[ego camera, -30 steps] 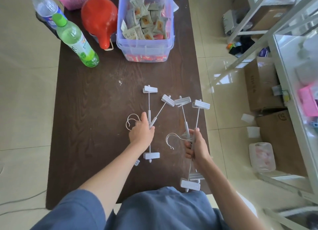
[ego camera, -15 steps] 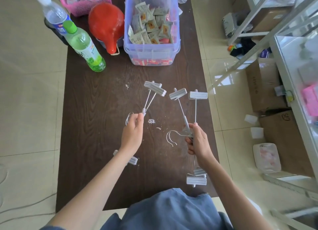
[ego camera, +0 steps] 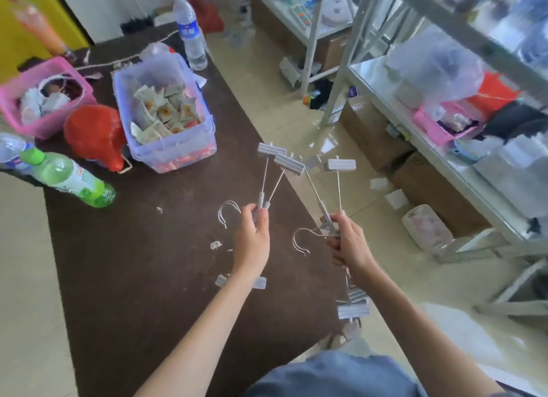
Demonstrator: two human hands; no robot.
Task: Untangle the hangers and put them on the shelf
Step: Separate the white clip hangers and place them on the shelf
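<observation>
The dark brown table [ego camera: 124, 278] fills the left and middle of my view, its near edge hidden under my arms and blue top. To the right stands the metal shelf [ego camera: 382, 100], cut off by the frame edge, its contents blurred so that I make out only a pink tray [ego camera: 444, 123] and a clear bag. On the far part of the table sits a clear tub of packets [ego camera: 166, 111], with a pink basket [ego camera: 44, 94] and a red jug [ego camera: 95, 135] to its left, and a green bottle [ego camera: 71, 180] lying nearer me at the left. My left hand [ego camera: 252, 236] is clenched round the middle of one pair of white clip hangers [ego camera: 275, 174], held above the table; their hooks [ego camera: 228, 212] stick out left of my fist, and the near clips are partly hidden behind my forearm. My right hand [ego camera: 347, 245] grips a second pair of clip hangers [ego camera: 338, 183], held past the table's right edge; one far clip is blurred against the floor, and the wire to the near clips disappears behind my wrist. Small white scraps [ego camera: 216, 244] lie on the table between the hooks.
</observation>
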